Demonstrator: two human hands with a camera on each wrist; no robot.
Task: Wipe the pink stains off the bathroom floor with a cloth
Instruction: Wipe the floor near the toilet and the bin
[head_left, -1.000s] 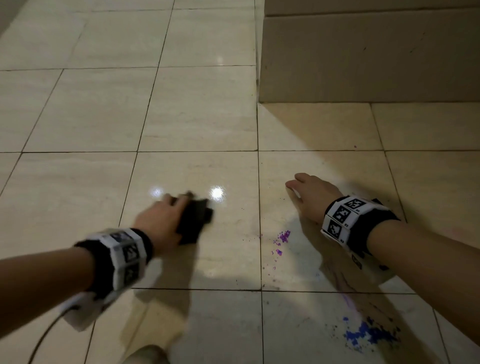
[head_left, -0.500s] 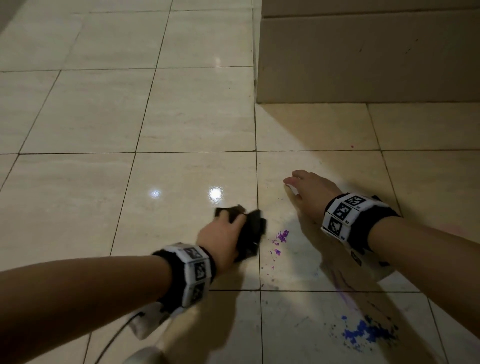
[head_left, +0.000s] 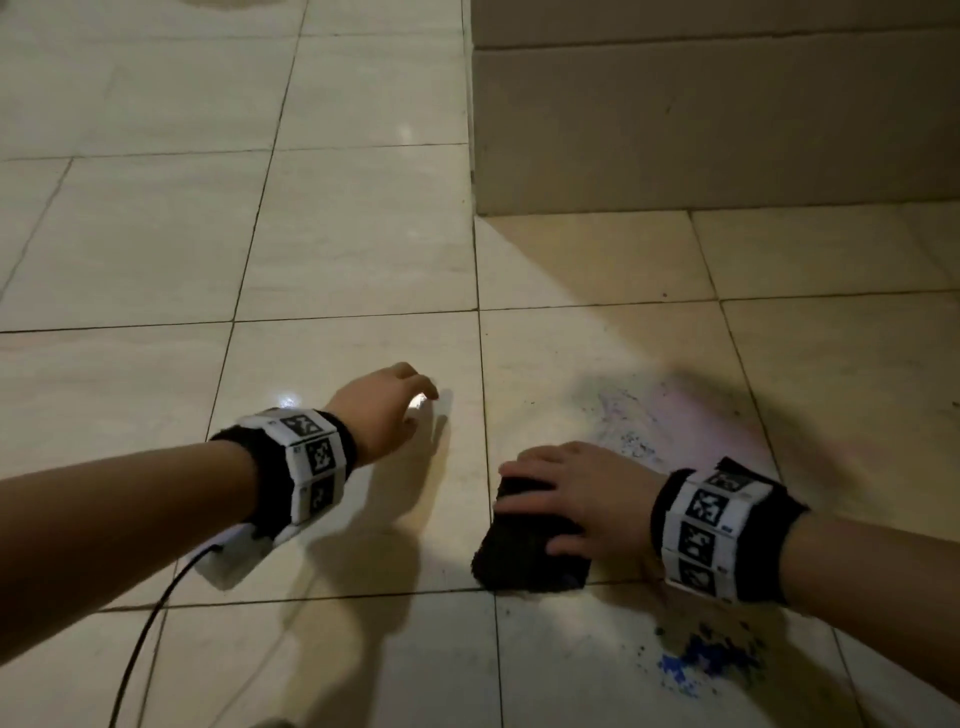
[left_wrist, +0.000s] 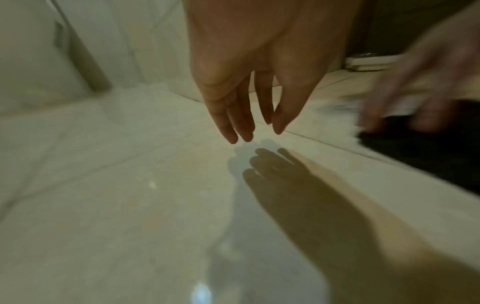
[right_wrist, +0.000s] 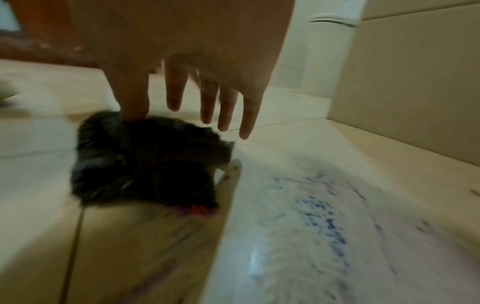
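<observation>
right hand (head_left: 582, 493) lies flat, fingers straight, on the dark fluffy folded cloth (head_left: 524, 545), lower centre; left hand (head_left: 379, 410) relaxed, empty. press evenly, sweeping across the faint pink smear (head_left: 691, 415).

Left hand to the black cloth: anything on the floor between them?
Nothing: bare tile and one grout line between left hand and black cloth, seen in head view.

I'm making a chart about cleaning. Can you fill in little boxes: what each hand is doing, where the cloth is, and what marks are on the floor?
left hand: holds nothing, fingers relaxed just over the floor
right hand: lies on top of the cloth
cloth: dark, bunched on the floor, under the right hand
smear: faint pinkish smear with dark specks, beyond the right hand
blue stain: near the right wrist, not wiped yet
</observation>
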